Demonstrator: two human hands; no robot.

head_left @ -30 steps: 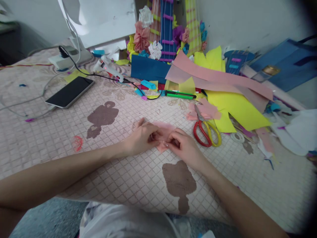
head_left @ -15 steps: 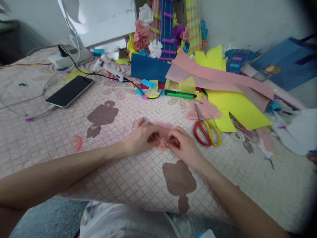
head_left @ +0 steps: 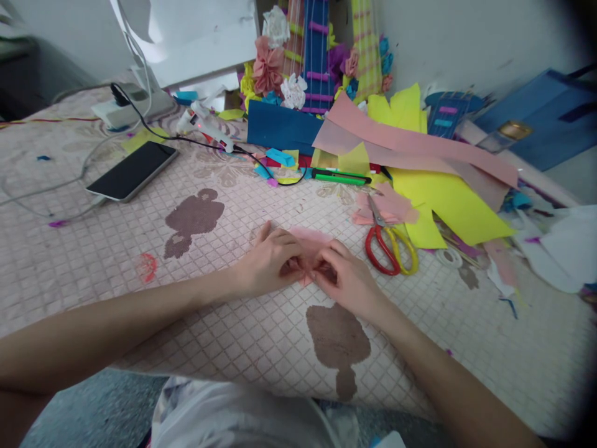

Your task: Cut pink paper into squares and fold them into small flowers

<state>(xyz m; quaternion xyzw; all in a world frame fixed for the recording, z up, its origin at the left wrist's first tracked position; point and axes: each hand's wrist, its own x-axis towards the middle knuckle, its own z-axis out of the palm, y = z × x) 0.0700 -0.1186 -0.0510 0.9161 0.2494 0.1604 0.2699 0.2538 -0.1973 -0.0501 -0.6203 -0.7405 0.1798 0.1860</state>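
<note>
A small piece of pink crepe paper [head_left: 311, 236] lies at the middle of the table, pinched from both sides near its lower edge. My left hand [head_left: 275, 260] is closed on its left side, thumb and fingertips together, one finger raised. On the right side my right hand [head_left: 345, 270] pinches the same paper, its fingertips close to the left ones. The fingers hide much of the paper's lower part. Just right of my right hand lie scissors [head_left: 390, 250] with one red and one yellow handle, blades resting on a stack of pink paper pieces [head_left: 387, 205].
Behind are a green cutter [head_left: 340, 177], a dark blue sheet [head_left: 284, 126], long pink strips [head_left: 420, 143] and yellow paper [head_left: 457, 205]. A glue gun [head_left: 208, 129] with its cord and a phone [head_left: 133, 171] lie left. Paper flowers [head_left: 269, 62] stand at the back; a tape roll [head_left: 449, 257] lies right.
The fingertips of both hands have drawn slightly closer together at the paper's lower edge, covering more of it. Everything else stays in place, apart from a slight view shift.
</note>
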